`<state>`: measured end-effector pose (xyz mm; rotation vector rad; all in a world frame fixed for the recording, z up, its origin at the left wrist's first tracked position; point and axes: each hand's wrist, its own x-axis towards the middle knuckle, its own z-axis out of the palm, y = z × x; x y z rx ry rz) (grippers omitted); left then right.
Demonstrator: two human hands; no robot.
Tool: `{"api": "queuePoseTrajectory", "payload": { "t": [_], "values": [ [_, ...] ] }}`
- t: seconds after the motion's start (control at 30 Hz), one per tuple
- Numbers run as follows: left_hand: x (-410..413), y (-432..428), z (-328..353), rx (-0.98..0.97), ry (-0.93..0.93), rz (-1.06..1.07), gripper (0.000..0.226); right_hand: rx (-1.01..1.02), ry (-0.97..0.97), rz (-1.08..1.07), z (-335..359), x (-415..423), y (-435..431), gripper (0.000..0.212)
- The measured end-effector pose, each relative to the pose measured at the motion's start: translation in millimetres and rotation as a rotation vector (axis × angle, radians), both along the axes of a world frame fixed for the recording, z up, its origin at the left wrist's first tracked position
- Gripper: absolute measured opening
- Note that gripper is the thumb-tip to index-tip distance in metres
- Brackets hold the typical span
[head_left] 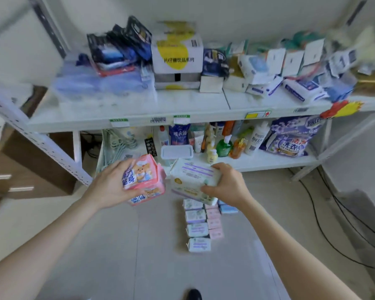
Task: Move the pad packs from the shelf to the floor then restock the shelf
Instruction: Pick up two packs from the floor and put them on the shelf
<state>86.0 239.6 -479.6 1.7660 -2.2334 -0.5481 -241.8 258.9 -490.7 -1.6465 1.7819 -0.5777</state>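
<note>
A person is standing before a white metal shelf [128,113], both bare arms reaching forward. The left hand [113,185] is gripping pink pad packs [147,178], apparently two stacked, with its fingers curling round their left side. The right hand [225,182] is gripping white-and-lilac pad packs [191,178], also apparently two stacked, with its thumb on the near edge. The two bundles are hanging side by side, almost touching, in front of the lower shelf level and above the floor [117,245].

The floor is showing pale tiles, and dark cables [325,213] are trailing across it on the right. Directly under the hands, loose packs [197,230] are lying on the tiles in tidy columns: four white-and-lilac ones, at least three pink ones just beside them, and a blue one partly hidden by the right hand.

The shelf is carrying two levels. On the upper one a yellow-and-white cardboard box [178,57] is sitting among blurred packets. On the lower one, bottles [224,146], too crowded to count, are standing beside one purple detergent bag [290,139].
</note>
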Motion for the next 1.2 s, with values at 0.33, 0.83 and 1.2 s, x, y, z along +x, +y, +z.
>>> {"api": "queuePoseTrajectory", "payload": {
  "t": [0.33,0.83,1.2],
  "values": [
    [64.2,-9.9,187.8,-0.197,-0.099,-0.021,0.103,-0.227,-0.031,0.100,175.7,39.5,-20.7,0.075],
    [167.4,33.5,389.3,-0.441,-0.052,0.007,0.085,-0.563,-0.077,0.197,368.4,133.7,-14.3,0.055],
    [206.5,2.5,498.6,-0.521,0.033,0.088,0.083,-0.640,-0.205,0.287,454.9,165.9,-59.2,0.056]
  ]
}}
